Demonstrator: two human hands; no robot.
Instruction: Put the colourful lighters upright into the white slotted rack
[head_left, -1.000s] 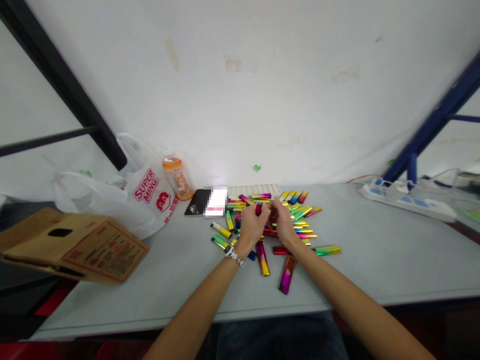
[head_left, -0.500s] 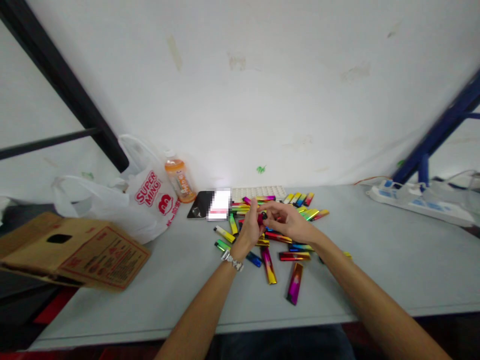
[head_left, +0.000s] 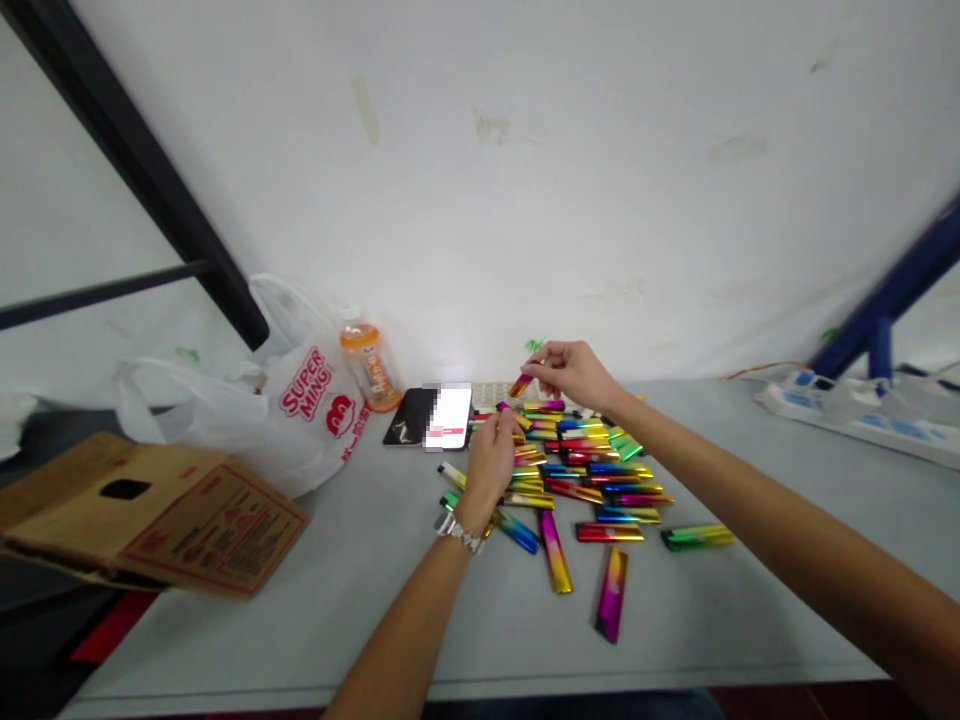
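Metallic multicoloured lighters with dark tops lie in a loose heap on the grey table. My right hand (head_left: 574, 375) is raised over the far side of the heap and pinches a purple-and-gold lighter (head_left: 521, 382) that tilts down to the left. My left hand (head_left: 491, 460) is at the heap's left side, its fingers closed at a magenta-and-yellow lighter (head_left: 516, 417); the fingertips partly hide the grip. Nearer the front edge lie a purple-and-orange lighter (head_left: 613, 595) and a magenta-and-gold lighter (head_left: 555, 552). A green-and-yellow lighter (head_left: 699, 538) lies apart on the right.
Behind the heap is a partly hidden white gridded object (head_left: 491, 393). A phone with a lit screen (head_left: 448, 415) lies left of it. Farther left stand an orange drink bottle (head_left: 371, 365), a white plastic bag (head_left: 319, 420) and a cardboard box (head_left: 217, 520). A power strip (head_left: 847, 410) is at right.
My hands have moved apart from where they met over the heap. The right hand has risen away with a lighter; the left has stayed low at the heap. The view has shifted slightly.
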